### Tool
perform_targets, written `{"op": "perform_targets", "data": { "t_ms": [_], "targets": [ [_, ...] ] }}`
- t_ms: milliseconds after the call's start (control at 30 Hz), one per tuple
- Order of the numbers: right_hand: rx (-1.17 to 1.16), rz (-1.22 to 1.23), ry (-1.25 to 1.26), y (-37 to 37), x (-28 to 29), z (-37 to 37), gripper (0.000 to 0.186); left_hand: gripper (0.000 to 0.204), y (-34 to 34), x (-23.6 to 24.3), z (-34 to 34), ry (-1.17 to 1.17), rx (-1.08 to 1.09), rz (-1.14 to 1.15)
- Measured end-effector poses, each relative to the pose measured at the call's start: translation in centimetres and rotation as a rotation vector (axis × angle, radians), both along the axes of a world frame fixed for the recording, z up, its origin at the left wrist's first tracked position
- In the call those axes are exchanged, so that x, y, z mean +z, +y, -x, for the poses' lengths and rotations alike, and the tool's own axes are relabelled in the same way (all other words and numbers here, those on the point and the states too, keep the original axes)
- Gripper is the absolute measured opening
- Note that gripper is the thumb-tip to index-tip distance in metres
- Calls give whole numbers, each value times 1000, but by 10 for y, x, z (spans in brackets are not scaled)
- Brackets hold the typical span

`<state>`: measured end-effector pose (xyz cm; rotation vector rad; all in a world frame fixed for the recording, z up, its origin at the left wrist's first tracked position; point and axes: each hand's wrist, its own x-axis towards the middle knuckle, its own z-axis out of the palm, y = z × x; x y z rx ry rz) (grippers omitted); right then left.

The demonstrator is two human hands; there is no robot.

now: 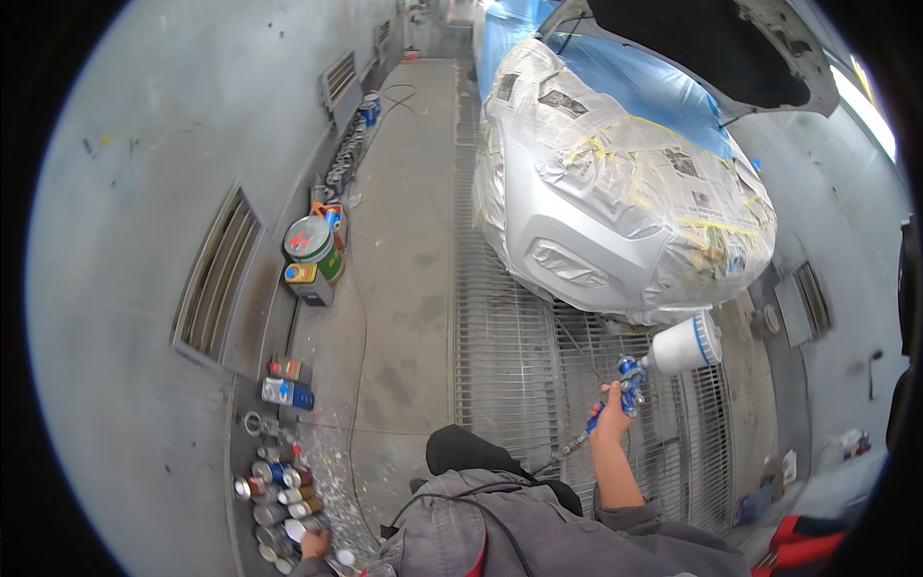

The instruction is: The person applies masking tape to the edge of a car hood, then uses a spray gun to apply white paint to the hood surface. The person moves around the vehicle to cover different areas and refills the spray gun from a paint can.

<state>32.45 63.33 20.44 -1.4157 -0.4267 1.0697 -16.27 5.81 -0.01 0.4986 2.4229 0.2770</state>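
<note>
Near four o'clock, the right hand has its fingers around a blue spray gun with a white cup. The left hand, at seven, is beside clustered cans. At two stands a newspaper-masked car, hood raised.

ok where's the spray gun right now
In the head view, the spray gun is right of centre, in the person's right hand, over the floor grating and just below the car's front bumper in the picture.
</note>
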Motion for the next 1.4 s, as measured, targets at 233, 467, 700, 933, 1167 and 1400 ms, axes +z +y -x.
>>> {"op": "perform_targets", "data": {
  "t_ms": [233,467,700,933,1167,1400],
  "targets": [
    [-200,75,-67,18,-40,112,22,31,216,4,235,103,-225,-308],
    [-117,168,-143,106,-82,259,19,36,427,13,313,-221,-447,-188],
    [-73,145,-322,166,-64,373,19,30,555,-64,475,-74,-490,-57],
    [-245,605,-503,175,-99,416,43,33,699,-277,645,33,-36,-136],
    [-286,638,-520,201,-130,502,38,43,781,-470,762,76,466,74],
    [-353,539,-753,273,-124,629,25,57,835,-442,746,-607,1360,-211]
  ]
}}
